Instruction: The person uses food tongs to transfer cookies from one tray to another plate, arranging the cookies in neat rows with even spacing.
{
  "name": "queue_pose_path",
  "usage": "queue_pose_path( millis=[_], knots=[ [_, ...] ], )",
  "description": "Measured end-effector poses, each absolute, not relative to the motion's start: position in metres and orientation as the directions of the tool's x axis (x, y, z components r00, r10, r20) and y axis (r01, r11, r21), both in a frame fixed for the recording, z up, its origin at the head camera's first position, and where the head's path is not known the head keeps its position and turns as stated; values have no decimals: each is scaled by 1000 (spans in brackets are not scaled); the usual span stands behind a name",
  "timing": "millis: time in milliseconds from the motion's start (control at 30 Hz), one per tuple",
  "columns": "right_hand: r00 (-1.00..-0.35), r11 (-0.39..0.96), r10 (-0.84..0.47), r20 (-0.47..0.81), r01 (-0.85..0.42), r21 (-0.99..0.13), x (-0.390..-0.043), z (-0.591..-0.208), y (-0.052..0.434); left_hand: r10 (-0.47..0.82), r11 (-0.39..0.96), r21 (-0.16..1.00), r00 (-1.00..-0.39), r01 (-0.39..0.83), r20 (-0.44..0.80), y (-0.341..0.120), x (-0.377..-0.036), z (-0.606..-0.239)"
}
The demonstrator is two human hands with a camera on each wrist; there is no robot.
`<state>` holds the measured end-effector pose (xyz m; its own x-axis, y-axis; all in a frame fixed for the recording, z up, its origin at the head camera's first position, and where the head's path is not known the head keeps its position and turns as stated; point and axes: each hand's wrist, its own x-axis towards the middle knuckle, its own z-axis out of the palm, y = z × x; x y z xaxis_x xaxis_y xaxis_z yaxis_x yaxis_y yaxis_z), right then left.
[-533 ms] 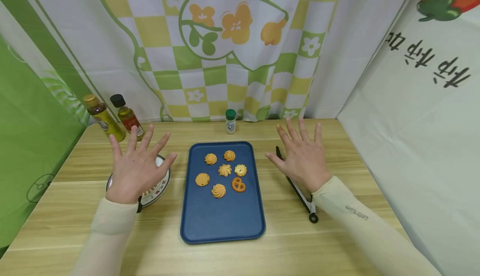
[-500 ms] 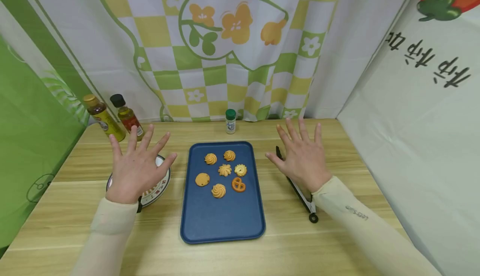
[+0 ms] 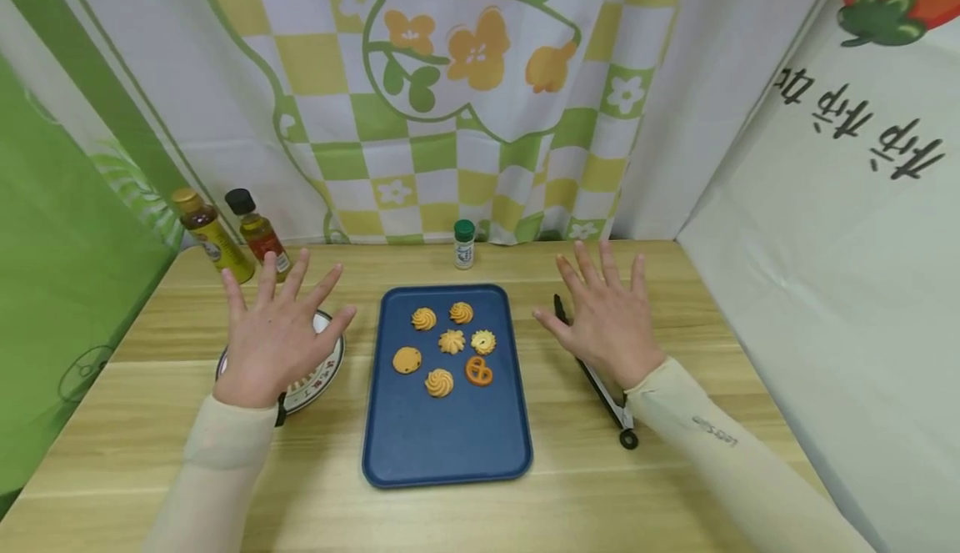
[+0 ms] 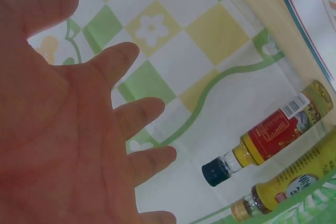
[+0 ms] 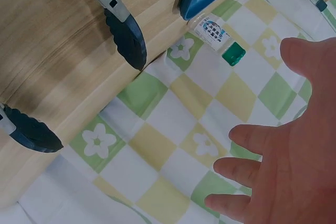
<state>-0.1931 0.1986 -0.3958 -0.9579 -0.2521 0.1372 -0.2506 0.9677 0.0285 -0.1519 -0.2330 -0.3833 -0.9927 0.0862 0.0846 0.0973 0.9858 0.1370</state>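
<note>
My left hand (image 3: 273, 344) hovers with fingers spread over a round white plate (image 3: 330, 372) with a dark rim, hiding much of it. Over on the right, my right hand (image 3: 611, 319) is also spread above black-and-silver tongs (image 3: 600, 388), partly covering them. Neither hand holds anything. Between the hands lies a blue tray (image 3: 446, 453). It carries several swirled cookies (image 3: 438, 383), a flat round cookie (image 3: 407, 360) and a pretzel (image 3: 478, 371). In the right wrist view the tongs' two scalloped black tips (image 5: 126, 38) stand apart.
Two oil bottles, one yellow-capped (image 3: 217, 240) and one black-capped (image 3: 262, 236), stand at the back left. A green-capped shaker (image 3: 464, 246) is behind the tray. A checked curtain (image 3: 420, 161) borders the table's back, and a white sheet (image 3: 832, 244) its right side.
The head view has shifted very slightly. Both hands keep their spread pose, and the things on the table have not visibly moved.
</note>
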Motion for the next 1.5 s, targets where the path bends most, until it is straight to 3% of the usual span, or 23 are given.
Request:
queue_pose_path(
  millis=[167, 500, 800, 1100, 1267, 1500],
  knots=[
    [-961, 969, -246, 126, -244, 29, -192, -396, 200, 82, 984, 149, -993, 93, 80, -232, -153, -383],
    [-958, 962, -228, 172, -249, -111, -187, -399, 209, 123, 978, 156, -985, 141, 120, -261, -159, -388],
    [-972, 917, -220, 88, -237, -322, -174, -405, 230, 45, 895, 437, -992, 91, 116, -324, -167, -406],
    [-981, 902, -186, 55, -192, -387, -152, -424, 258, -58, 876, 478, -998, -56, -11, -383, -170, -435],
    [-989, 906, -149, 5, -139, -400, -142, -434, 269, -29, 852, 520, -996, -69, -85, -410, -166, -447],
    [-993, 909, -62, -105, -13, -418, -131, -440, 278, 44, 726, 667, -957, -167, -288, -424, -164, -454]
  ],
)
